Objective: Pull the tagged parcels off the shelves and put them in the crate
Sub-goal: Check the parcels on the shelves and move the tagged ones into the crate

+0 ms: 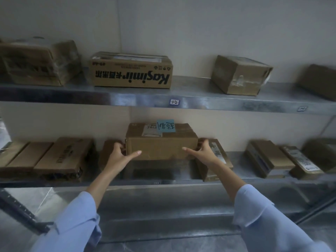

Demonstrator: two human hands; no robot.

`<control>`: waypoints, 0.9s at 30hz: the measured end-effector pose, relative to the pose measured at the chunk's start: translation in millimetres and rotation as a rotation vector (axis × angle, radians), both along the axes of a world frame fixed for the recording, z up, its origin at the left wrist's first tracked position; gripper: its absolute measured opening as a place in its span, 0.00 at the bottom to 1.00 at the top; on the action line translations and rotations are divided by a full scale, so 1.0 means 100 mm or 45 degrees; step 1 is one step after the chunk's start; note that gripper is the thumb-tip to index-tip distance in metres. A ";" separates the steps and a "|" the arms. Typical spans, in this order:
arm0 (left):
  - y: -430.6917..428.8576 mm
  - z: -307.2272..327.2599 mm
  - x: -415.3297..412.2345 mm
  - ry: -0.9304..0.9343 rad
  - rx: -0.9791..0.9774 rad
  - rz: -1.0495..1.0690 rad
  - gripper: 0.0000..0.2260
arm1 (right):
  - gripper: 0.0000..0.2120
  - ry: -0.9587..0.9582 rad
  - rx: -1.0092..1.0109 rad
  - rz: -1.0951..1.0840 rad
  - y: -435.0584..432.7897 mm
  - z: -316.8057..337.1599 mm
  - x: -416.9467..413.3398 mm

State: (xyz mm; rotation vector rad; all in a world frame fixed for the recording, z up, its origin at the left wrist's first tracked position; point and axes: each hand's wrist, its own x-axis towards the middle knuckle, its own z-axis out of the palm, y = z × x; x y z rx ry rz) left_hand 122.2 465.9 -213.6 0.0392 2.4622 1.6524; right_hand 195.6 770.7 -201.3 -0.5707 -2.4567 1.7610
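Your left hand [121, 154] was clamped on the left end of the tagged parcel [161, 146], fingers curled round its left side and the thumb laid flat along the front face. Your right hand [202, 150] mirrored it on the right end, fingers hooked over the upper right corner and the thumb stretched along the front. Between them you held the brown carton by its two ends, and it appeared raised above the lower shelf [254, 179], with a dark gap beneath it. A blue sticky tag [165, 126] with handwriting stuck up from its top, beside a white shipping label [150, 130]. Both of your forearms came out of light blue sleeves [78, 220].

Along that shelf, at the far left lay flat cartons [47, 157] side by side. A small box [107, 153] sat just behind your left hand, and a labelled box [216, 160] just behind your right. Further right lay two more flat parcels [283, 159], one leaning against the other.

The upper shelf [145, 99] was bare metal with a small handwritten sticker [174, 102] on its front edge. It carried a plastic-wrapped carton [36, 62] at the left, a printed "Kasimir" box [131, 71] upside down in the middle, and a taped plain box [240, 75] to the right. Behind everything stood a pale wall [181, 24].
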 end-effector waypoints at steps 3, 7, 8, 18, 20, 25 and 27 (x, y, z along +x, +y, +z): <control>0.02 0.03 0.05 0.038 0.056 -0.010 0.40 | 0.49 0.050 0.009 0.037 -0.03 0.06 0.00; -0.03 0.01 0.05 0.108 0.054 -0.071 0.42 | 0.55 0.095 0.158 0.106 -0.06 0.07 0.01; -0.04 0.01 0.06 0.117 0.043 -0.078 0.41 | 0.55 0.094 0.198 0.104 -0.07 0.08 0.02; -0.09 0.03 0.06 0.208 0.038 -0.165 0.25 | 0.45 0.212 0.226 -0.032 0.02 0.06 0.05; -0.08 0.12 0.06 0.224 0.082 -0.226 0.22 | 0.44 0.230 0.218 -0.049 0.10 0.09 0.09; -0.15 0.32 -0.06 0.174 0.137 -0.462 0.28 | 0.48 0.278 0.202 -0.037 0.32 0.18 0.27; -0.19 0.39 -0.17 0.158 0.086 -0.525 0.37 | 0.41 0.287 0.202 -0.018 0.41 0.20 0.35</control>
